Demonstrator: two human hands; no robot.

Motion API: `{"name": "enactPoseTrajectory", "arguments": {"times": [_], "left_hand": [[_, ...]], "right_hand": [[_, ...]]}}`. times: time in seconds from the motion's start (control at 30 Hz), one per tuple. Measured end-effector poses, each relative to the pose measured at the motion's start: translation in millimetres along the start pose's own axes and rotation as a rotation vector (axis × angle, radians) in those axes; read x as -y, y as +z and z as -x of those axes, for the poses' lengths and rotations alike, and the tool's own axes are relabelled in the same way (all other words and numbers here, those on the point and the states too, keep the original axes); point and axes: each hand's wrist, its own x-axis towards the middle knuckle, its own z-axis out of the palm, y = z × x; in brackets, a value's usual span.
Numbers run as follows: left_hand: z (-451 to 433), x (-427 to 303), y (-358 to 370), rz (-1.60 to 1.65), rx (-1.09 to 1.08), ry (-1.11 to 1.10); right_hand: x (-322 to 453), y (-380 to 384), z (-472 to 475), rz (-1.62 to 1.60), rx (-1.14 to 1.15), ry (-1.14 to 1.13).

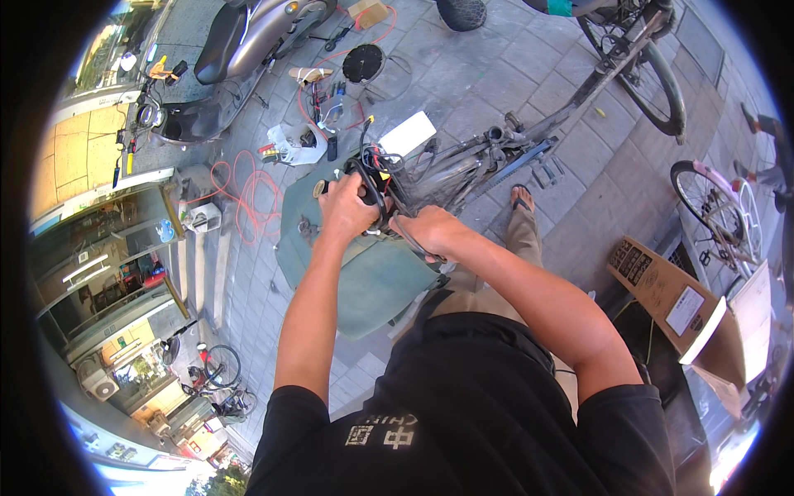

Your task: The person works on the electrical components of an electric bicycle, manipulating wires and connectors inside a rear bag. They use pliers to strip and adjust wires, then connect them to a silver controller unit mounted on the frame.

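My left hand (348,206) closes around a black part with cables at the near end of a grimy metal vehicle frame (459,162). Just to its right, my right hand (429,230) grips a slim metal tool, its exact kind unclear, whose tip is hidden at the same spot. Beneath both hands lies a dark green cloth (366,282) across my lap or a support. Several wires (381,160), red, black and yellow, bunch up just beyond my left hand. A white rectangular object (407,134) rests behind them.
Coiled orange-red hose (251,201) loops over the paving at left. A white plastic bag (299,144) and scattered tools lie beyond my left hand. A silver scooter (257,37) stands at upper left. An opened cardboard box (676,301) is at right, near a pink bicycle (713,192).
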Motion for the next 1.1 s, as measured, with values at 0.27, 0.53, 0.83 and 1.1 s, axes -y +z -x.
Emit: {"name": "enactPoseTrajectory", "arguments": {"times": [0.27, 0.53, 0.83, 1.1], "left_hand": [[3.4, 1.5, 17.0, 0.066, -0.066, -0.033], [4.5, 2.4, 18.4, 0.043, -0.088, -0.06], [8.4, 10.3, 52.4, 0.085, -0.341, -0.081], [8.4, 8.6, 47.9, 0.164, -0.284, -0.112]], "right_hand": [[-22.8, 4.7, -29.3, 0.358, -0.016, -0.17], [-10.6, 8.3, -9.7, 0.43, -0.108, -0.123], [5.9, 13.1, 8.8, 0.748, -0.222, -0.127], [13.5, 5.5, 12.7, 1.172, -0.218, -0.276]]}}
